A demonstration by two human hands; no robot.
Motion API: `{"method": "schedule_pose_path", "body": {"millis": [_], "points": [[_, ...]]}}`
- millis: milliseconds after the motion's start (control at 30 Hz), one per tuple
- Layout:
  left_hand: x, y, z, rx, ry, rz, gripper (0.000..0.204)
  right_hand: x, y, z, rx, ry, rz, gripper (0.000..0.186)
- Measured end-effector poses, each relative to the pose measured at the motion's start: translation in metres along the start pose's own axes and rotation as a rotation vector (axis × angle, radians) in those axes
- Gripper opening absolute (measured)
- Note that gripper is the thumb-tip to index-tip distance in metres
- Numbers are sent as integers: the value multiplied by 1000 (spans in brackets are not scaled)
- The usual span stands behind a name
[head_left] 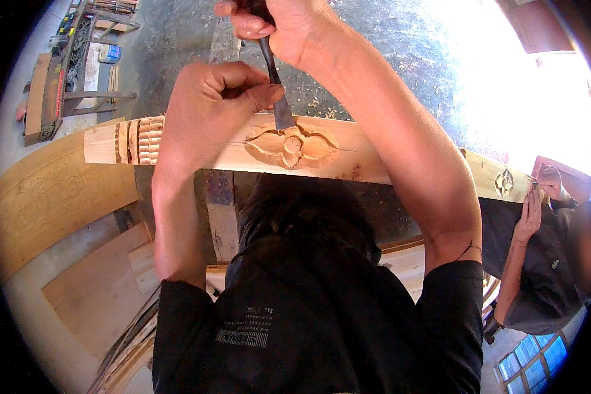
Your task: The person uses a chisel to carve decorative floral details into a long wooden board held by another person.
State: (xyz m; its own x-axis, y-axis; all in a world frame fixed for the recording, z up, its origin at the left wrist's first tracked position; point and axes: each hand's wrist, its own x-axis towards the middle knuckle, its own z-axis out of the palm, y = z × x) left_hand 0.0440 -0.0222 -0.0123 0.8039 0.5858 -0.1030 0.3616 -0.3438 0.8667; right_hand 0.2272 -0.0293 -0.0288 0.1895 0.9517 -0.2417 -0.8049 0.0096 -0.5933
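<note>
My right hand (280, 27) grips the dark upper part of a chisel (282, 115) at the top of the view. My left hand (220, 95) pinches the chisel's shaft lower down, its wrist over a long pale wooden beam (364, 154). The flat blade meets the beam at the upper edge of a carved four-petal flower (293, 146), which has a round centre and pointed petals. Ridged, stepped carving (146, 141) runs across the beam's left end, just left of my left forearm.
A co-worker (538, 262) at the right works on another carved board (489, 171) with both hands. At the upper left are a wooden rack (92, 95) with cords and a blue-white container (109, 54). A carved panel (59, 187) and plywood sheets (85, 282) lie at the left.
</note>
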Motion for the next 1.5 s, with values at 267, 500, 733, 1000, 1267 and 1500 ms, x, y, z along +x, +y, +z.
{"method": "schedule_pose_path", "body": {"millis": [267,500,733,1000,1267,1500], "points": [[-14,8,7,37,73,-22,14,6,8,0,8,-48,49,45],[-9,1,5,-29,62,9,12,3,3,2,20,-68,-1,46],[-9,-1,3,-55,33,20,13,-3,1,6,19,-101,-2,47],[-9,-1,0,-53,18,81,11,-6,-2,9,-28,-185,-44,50],[-9,-3,1,-60,18,44,12,-5,-1,9,1,-146,-20,51],[-8,0,1,-48,12,17,15,-3,1,6,-31,-122,0,51]]}}
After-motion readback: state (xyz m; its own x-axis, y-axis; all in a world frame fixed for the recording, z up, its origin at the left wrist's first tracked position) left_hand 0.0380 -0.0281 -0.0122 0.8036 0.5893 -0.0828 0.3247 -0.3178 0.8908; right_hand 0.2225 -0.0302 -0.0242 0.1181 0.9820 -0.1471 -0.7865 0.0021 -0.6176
